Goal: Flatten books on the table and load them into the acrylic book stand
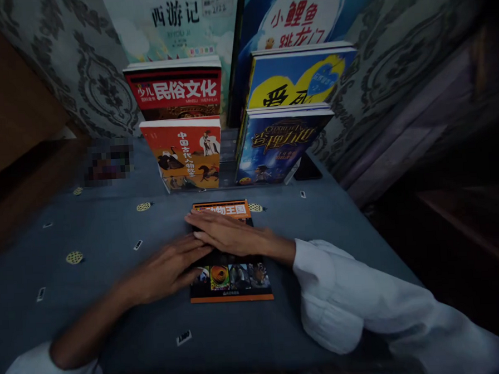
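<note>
A dark book with orange bands and small animal pictures (237, 277) lies flat on the table in front of me. Both hands rest on its cover, hiding the middle of it. My left hand (166, 269) reaches in from the left, fingers stretched out over the book's left edge. From the right comes my right hand (227, 231), flat, with its fingers extended across the upper part of the cover. The fingertips of the left meet or slip under the right hand's fingers. Neither hand grips anything.
Behind the book, a clear stand (228, 180) holds several upright books, among them an orange-red book (189, 151) and a blue book (276, 146). A dark phone-like object (307, 168) lies beside it. The table (114, 328) has a blue-grey patterned cover; patterned wallpaper (101, 77) rises behind.
</note>
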Demonstrator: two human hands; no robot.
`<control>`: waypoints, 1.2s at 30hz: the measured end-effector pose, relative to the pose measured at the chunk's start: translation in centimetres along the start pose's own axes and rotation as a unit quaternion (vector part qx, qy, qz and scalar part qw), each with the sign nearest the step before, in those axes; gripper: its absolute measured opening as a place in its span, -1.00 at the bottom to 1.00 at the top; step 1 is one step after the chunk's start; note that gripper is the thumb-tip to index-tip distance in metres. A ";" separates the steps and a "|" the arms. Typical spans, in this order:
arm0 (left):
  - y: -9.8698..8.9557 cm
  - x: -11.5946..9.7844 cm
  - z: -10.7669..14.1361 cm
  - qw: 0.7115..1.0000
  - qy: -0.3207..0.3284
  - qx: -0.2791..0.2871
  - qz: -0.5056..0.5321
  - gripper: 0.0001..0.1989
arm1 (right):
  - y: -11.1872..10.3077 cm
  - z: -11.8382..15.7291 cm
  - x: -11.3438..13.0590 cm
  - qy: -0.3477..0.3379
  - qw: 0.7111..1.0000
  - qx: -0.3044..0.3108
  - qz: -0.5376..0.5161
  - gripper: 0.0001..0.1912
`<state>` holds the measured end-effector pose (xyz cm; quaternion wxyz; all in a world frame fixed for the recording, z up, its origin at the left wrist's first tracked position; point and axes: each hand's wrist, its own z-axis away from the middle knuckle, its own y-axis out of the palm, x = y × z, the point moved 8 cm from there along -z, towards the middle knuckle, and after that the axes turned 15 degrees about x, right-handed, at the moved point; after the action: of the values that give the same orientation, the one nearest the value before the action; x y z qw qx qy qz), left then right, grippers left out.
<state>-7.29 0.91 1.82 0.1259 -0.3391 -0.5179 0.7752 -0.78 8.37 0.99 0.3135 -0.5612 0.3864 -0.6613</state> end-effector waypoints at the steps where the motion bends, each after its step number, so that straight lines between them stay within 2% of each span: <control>1: 0.2 0.3 0.1 1.000 -0.003 0.000 -0.001 -0.51 | -0.1 -0.1 -0.5 0.002 1.000 -0.002 -0.003 -0.47; 4: 0.6 0.9 0.2 1.000 -0.005 -0.002 0.002 -0.51 | 0.0 -0.2 -1.7 0.009 1.000 -0.004 0.003 -0.46; 8: 0.7 1.0 0.3 1.000 0.008 -0.002 0.027 -0.48 | 0.1 0.6 -3.6 0.054 0.998 -0.015 0.011 -0.44; 12: 0.8 1.1 0.3 0.999 0.010 0.002 0.038 -0.45 | -0.2 3.0 -5.0 0.101 0.994 -0.037 0.020 -0.44; 19: 0.4 0.7 0.5 0.999 0.023 -0.030 0.024 -0.48 | -0.7 8.7 -6.8 0.123 0.988 -0.090 -0.002 -0.46; 22: 0.3 0.6 0.3 0.999 0.021 -0.046 0.000 -0.48 | -0.9 9.7 -7.4 0.115 0.986 -0.118 -0.031 -0.47; 25: 0.2 1.8 -0.1 0.996 -0.027 -0.070 -0.038 -0.41 | -1.2 10.1 -8.0 0.109 0.982 -0.134 -0.074 -0.47; 28: 0.0 3.5 -0.8 0.991 -0.073 -0.088 -0.070 -0.34 | -1.8 10.3 -8.4 0.105 0.976 -0.147 -0.118 -0.43; 31: -0.2 4.6 -2.3 0.988 -0.089 -0.083 -0.093 -0.32 | -2.1 10.4 -8.6 0.101 0.969 -0.159 -0.160 -0.39; 36: -0.7 4.6 -6.1 0.990 -0.081 -0.044 -0.106 -0.33 | -2.2 10.3 -8.6 0.102 0.961 -0.160 -0.202 -0.33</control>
<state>-6.80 8.12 -0.79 0.1500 -0.2235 -0.5929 0.7590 10.93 15.11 -0.65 0.0381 -0.6004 0.3957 -0.6938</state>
